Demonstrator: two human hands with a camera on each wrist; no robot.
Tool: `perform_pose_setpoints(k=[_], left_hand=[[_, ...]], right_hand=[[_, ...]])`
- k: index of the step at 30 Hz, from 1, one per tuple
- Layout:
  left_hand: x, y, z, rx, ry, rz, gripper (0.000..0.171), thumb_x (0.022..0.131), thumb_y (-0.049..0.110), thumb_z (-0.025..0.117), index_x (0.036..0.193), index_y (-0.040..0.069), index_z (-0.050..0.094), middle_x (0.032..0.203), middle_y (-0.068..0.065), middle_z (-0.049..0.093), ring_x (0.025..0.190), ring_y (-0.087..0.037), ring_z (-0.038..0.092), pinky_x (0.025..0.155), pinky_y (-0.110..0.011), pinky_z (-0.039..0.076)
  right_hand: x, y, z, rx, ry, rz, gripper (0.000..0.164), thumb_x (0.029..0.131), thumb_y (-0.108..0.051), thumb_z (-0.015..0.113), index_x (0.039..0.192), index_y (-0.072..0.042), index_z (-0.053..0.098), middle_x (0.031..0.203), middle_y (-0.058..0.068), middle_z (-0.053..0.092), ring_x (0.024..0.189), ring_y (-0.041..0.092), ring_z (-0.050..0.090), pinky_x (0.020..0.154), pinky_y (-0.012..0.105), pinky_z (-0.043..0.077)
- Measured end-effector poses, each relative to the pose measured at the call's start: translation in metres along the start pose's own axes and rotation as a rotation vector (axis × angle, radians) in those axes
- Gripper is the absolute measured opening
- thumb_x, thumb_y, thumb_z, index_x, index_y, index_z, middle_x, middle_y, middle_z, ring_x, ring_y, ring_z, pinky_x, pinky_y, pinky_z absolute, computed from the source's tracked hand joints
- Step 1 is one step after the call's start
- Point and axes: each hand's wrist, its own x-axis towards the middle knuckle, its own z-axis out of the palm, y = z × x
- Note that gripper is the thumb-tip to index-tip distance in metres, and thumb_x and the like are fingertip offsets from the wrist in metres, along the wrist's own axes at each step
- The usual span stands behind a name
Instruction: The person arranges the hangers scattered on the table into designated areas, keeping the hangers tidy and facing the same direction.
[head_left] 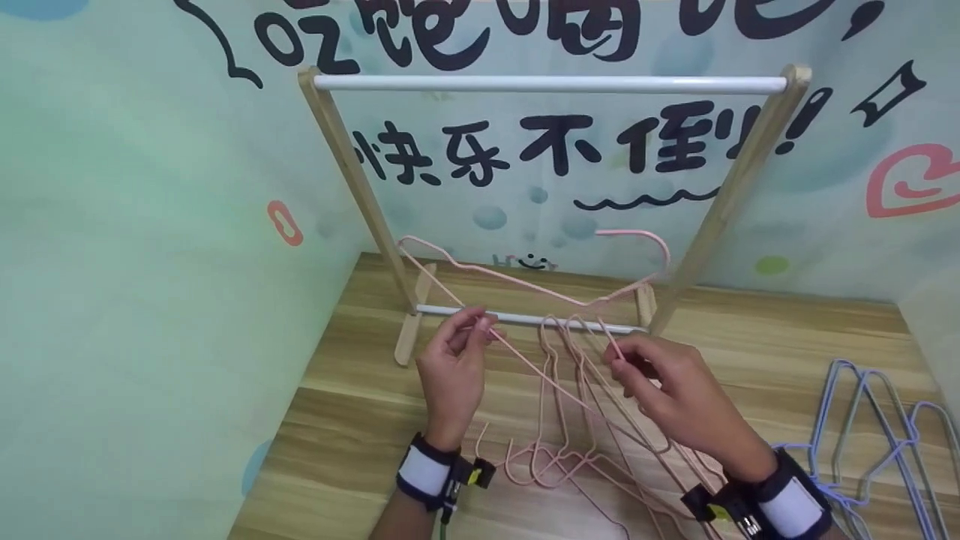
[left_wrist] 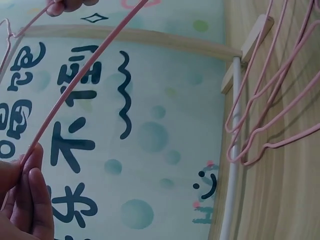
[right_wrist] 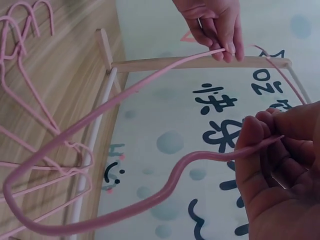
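A pink wire clothes hanger is held up in front of the rack, its hook toward the upper right. The left hand pinches its long straight bar between thumb and fingers. On the other side, the right hand grips the shoulder wire, as the right wrist view also shows at the bent shoulder. Several more pink hangers lie overlapping on the table below, their far ends near the rack's low white rod. The left wrist view shows the held bar running diagonally between both hands.
A small wooden rack with a white top rod stands at the back of the wood-grain table. Several blue and grey-green hangers lie at the right. A printed backdrop encloses the table behind and at the sides.
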Motion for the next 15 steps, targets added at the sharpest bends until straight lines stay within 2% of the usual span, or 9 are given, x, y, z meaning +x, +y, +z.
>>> perform_pose_setpoints(k=[5, 12, 15], left_hand=[[0.019, 0.001, -0.004, -0.020, 0.008, 0.023, 0.017, 0.093, -0.003, 0.062, 0.109, -0.009, 0.065, 0.096, -0.020, 0.070, 0.079, -0.036, 0.070, 0.074, -0.036, 0.059], [0.042, -0.020, -0.009, -0.039, 0.033, 0.037, 0.019, 0.094, 0.007, 0.065, 0.109, -0.005, 0.067, 0.096, -0.013, 0.071, 0.081, -0.029, 0.071, 0.075, -0.038, 0.059], [0.045, -0.008, -0.008, -0.048, 0.028, 0.037, 0.019, 0.094, 0.004, 0.064, 0.110, -0.007, 0.066, 0.096, -0.013, 0.070, 0.082, -0.033, 0.070, 0.075, -0.037, 0.059]], right_hand=[[0.018, -0.012, -0.003, -0.010, -0.017, -0.021, 0.017, 0.096, -0.002, 0.061, 0.102, -0.017, 0.065, 0.082, -0.007, 0.061, 0.065, 0.011, 0.060, 0.058, 0.020, 0.052], [0.040, -0.024, -0.011, -0.042, 0.003, 0.009, 0.015, 0.096, -0.006, 0.062, 0.106, -0.014, 0.069, 0.087, -0.011, 0.065, 0.068, 0.008, 0.061, 0.061, 0.021, 0.054], [0.046, -0.025, -0.016, -0.064, 0.020, 0.036, 0.013, 0.096, -0.007, 0.062, 0.105, -0.012, 0.069, 0.088, -0.012, 0.065, 0.072, 0.010, 0.062, 0.066, 0.020, 0.055]])
